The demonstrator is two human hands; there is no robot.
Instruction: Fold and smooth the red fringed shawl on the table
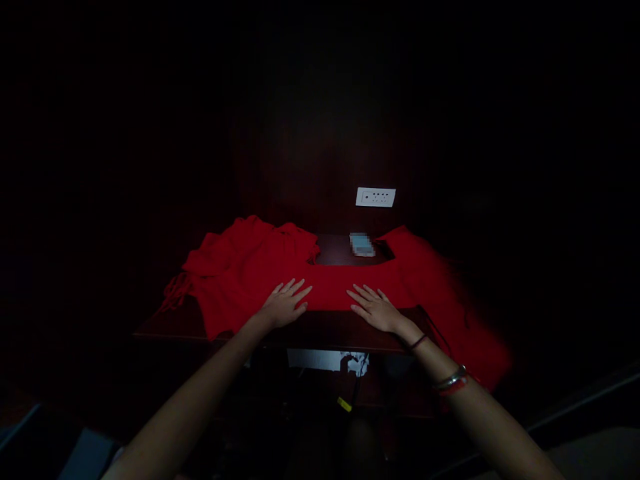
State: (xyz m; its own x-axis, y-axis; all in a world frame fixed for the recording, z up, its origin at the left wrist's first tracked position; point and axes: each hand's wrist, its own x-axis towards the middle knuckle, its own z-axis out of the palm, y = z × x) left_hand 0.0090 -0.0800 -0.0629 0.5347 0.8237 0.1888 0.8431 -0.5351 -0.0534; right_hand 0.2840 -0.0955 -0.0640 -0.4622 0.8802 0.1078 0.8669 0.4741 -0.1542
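Observation:
A red cloth [327,287] lies across a dark wooden table [320,328], bunched into folds on the left and hanging over the edge on the right. Its middle is a flat, narrow strip. My left hand [286,305] rests palm down on the strip's left part, fingers spread. On the right part lies my right hand [376,309], also flat with fingers apart. Neither hand grips anything. Fringe-like strands show at the cloth's left end. What lies beneath the bunched folds is hidden.
A pale blurred item [362,245] lies on the table behind the strip. Above it, a white socket plate [376,197] is on the dark wall. Below the table edge are a pale sheet-like thing [314,359] and a small yellow object [345,404]. Surroundings are very dark.

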